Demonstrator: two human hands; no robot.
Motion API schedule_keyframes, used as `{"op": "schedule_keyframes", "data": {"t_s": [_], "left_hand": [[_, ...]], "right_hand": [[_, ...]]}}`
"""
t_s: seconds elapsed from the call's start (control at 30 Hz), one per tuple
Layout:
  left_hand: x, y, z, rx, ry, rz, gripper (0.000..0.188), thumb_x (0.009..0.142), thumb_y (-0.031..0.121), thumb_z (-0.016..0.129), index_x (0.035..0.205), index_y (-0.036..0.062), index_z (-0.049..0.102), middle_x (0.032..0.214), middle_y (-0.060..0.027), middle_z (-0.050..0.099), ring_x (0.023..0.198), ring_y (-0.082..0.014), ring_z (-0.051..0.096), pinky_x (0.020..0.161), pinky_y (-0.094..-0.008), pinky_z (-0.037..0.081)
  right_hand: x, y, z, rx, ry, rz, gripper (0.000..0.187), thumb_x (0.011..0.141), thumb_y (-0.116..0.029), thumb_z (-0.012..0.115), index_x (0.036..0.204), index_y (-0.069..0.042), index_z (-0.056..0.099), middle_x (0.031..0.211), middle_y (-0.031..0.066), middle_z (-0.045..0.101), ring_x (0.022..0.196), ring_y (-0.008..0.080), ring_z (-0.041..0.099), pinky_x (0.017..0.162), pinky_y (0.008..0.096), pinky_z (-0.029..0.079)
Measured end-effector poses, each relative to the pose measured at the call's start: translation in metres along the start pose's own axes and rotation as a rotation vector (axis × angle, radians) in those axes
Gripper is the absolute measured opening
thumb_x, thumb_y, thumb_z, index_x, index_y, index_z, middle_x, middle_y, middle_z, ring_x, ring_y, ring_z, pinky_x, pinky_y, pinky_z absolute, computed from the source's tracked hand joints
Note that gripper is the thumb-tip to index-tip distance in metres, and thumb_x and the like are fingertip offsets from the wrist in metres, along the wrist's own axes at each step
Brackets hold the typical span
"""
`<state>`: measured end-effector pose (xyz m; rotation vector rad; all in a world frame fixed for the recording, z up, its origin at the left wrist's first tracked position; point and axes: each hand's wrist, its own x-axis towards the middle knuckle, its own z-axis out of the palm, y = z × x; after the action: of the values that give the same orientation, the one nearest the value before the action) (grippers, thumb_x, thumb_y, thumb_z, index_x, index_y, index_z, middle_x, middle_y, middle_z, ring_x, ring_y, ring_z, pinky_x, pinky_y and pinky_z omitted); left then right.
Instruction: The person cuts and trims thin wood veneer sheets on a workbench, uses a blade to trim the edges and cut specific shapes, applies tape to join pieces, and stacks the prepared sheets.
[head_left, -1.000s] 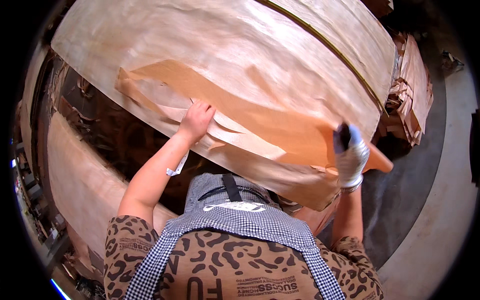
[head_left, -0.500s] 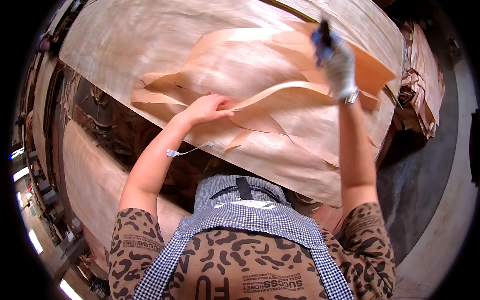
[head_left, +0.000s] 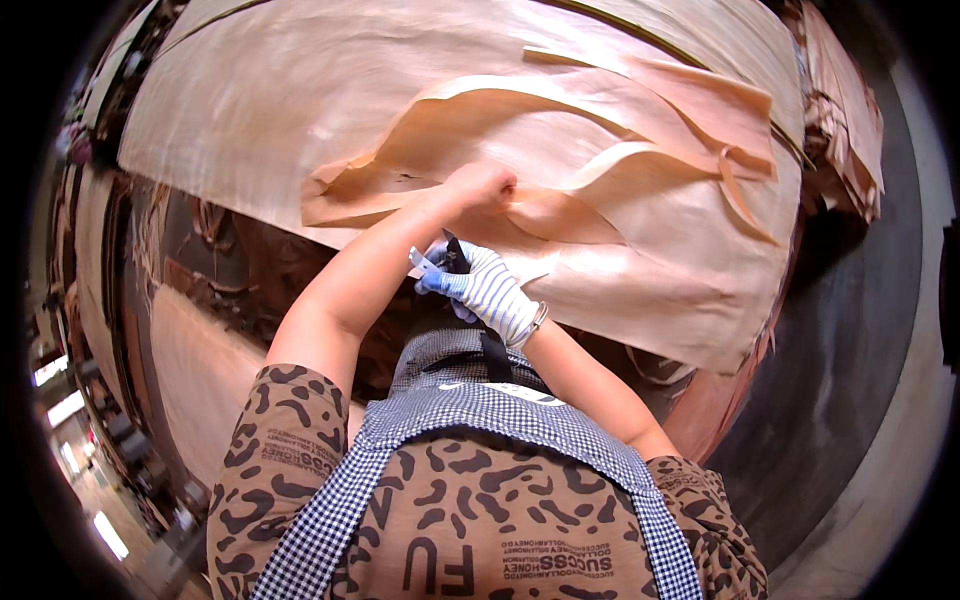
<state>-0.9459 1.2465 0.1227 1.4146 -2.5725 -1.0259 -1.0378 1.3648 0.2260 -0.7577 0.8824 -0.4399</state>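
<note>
My bare left hand (head_left: 485,185) is closed on the edge of a wavy wood veneer strip (head_left: 620,160), its fingers mostly hidden from view. The strip lies over a broad pale veneer sheet (head_left: 240,110) and bulges up in folds. Close to my body, below the left forearm, my right hand (head_left: 485,290) wears a striped white and blue glove. It grips a black tool (head_left: 456,255) whose exact kind I cannot make out. A short white tape (head_left: 424,262) sits at the gloved fingertips, beside the left forearm.
A narrow curled veneer offcut (head_left: 745,200) lies at the sheet's right. Bundled veneer (head_left: 845,110) stands beyond that edge. Another pale sheet (head_left: 210,370) is at lower left, with dark scraps (head_left: 235,260) in the gap between. Grey floor (head_left: 830,330) stretches along the right.
My right hand has swung from the far right of the sheet back toward my body, near the white tape. My left hand has moved right and closed; the veneer strip has shifted and bunched.
</note>
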Motion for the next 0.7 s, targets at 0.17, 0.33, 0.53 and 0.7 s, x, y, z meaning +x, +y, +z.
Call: {"op": "schedule_keyframes", "data": {"t_s": [0.17,0.33,0.53,0.7], "left_hand": [[0.013,-0.016,-0.024,0.032,0.083,0.071,0.011,0.073,0.012,0.05,0.076,0.0072,0.06,0.076,-0.0144,0.06,0.069,-0.0316,0.056,0.062,-0.0396,0.044],[0.026,-0.008,-0.061,0.489,0.534,0.155,0.027,0.073,0.007,0.054,0.099,0.0121,0.056,0.105,-0.0102,0.056,0.1,-0.0283,0.052,0.084,-0.0399,0.042],[-0.004,0.075,0.031,0.226,0.282,0.439,0.059,0.079,0.025,0.058,0.132,0.0159,0.034,0.138,-0.008,0.03,0.13,-0.0247,0.024,0.107,-0.0411,0.017],[-0.001,0.069,0.099,0.302,0.227,0.235,0.071,0.078,0.047,0.051,0.136,0.0121,0.028,0.144,-0.0063,0.019,0.134,-0.0239,0.014,0.108,-0.0408,0.009]], "right_hand": [[-0.053,0.003,0.0,0.231,-0.02,0.06,0.018,0.079,-0.019,0.065,0.086,-0.004,0.06,0.075,0.0031,0.063,0.054,0.0052,0.054,0.048,0.0165,0.039],[-0.112,0.061,-0.04,-0.133,0.113,-0.321,0.017,0.075,-0.018,0.068,0.086,-0.005,0.063,0.115,0.0119,0.051,0.103,0.0209,0.05,0.087,0.0315,0.041],[-0.127,0.13,-0.076,0.621,0.442,-0.363,0.018,0.074,-0.017,0.07,0.088,-0.007,0.063,0.127,0.007,0.045,0.106,0.0174,0.049,0.074,0.028,0.044],[-0.121,0.153,-0.098,1.066,0.538,-0.482,0.013,0.082,-0.011,0.059,0.095,-0.008,0.061,0.119,0.0049,0.053,0.103,0.0151,0.052,0.058,0.0241,0.045]]}}
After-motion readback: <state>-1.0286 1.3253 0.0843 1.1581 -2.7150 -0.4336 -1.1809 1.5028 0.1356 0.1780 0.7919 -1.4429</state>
